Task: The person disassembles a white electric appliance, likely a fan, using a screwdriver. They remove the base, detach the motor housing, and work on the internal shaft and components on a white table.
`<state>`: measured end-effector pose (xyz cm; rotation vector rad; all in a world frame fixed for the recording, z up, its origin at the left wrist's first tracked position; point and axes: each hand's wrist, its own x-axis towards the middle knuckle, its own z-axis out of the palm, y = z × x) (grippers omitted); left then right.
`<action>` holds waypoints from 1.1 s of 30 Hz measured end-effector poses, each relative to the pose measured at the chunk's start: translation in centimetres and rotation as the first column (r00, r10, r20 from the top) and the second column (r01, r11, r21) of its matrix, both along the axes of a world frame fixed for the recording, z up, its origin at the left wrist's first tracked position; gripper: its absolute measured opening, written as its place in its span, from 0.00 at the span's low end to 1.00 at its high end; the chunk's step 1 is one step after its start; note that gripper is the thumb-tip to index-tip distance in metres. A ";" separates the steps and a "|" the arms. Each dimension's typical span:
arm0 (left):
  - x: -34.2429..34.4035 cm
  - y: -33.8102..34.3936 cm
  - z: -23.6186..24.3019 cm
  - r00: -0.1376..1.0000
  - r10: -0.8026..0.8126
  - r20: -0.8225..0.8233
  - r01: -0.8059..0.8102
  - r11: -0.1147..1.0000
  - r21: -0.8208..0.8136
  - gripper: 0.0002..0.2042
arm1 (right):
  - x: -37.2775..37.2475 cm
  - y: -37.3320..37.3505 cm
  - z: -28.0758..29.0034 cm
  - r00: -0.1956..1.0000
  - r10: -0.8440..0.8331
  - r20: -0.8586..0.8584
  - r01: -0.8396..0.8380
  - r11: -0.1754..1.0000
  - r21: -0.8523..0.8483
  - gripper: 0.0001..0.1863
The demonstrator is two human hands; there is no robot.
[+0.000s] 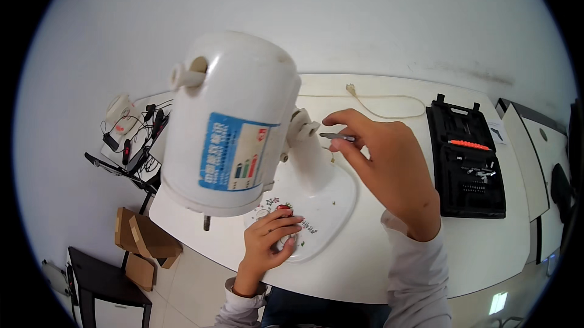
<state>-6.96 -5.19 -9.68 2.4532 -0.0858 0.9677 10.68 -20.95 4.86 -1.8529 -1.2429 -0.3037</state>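
Note:
A white fan motor housing (pixel 243 90) with a blue-and-white label fills the middle. Its pedestal (pixel 310 167) rises from a white base (pixel 331 206) with printed decorations. My left hand (pixel 271 237) rests on the front of that base, fingers slightly bent and apart over its controls, which it partly hides. My right hand (pixel 386 164) pinches a small metal screwdriver bit (pixel 337 137) between thumb and fingers, just right of the tilt joint (pixel 301 124) at the top of the pedestal.
An open black toolkit (pixel 465 200) with an orange flexible shaft lies right on the white table (pixel 486 249). A cream power cord and plug (pixel 353 89) are at the back. Tangled cables (pixel 134 133), cardboard (pixel 146 237) and a dark cabinet (pixel 103 273) are left. White panels (pixel 523 151) stand at far right.

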 end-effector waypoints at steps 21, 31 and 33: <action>0.1 -0.6 2.0 0.949 0.220 0.228 0.059 0.583 -0.810 0.31 | 3.0 1.9 -1.1 0.893 0.329 -0.309 -0.238 0.925 0.296 0.12; 5.7 -0.5 5.3 0.983 0.083 0.165 0.088 0.578 -0.812 0.32 | 2.0 3.4 -2.3 0.960 0.082 0.266 -0.117 0.986 0.120 0.25; 6.7 0.0 6.5 0.986 0.167 0.015 -0.087 0.586 -0.806 0.30 | 1.5 3.7 -2.2 0.927 -0.072 0.369 0.032 0.993 0.112 0.21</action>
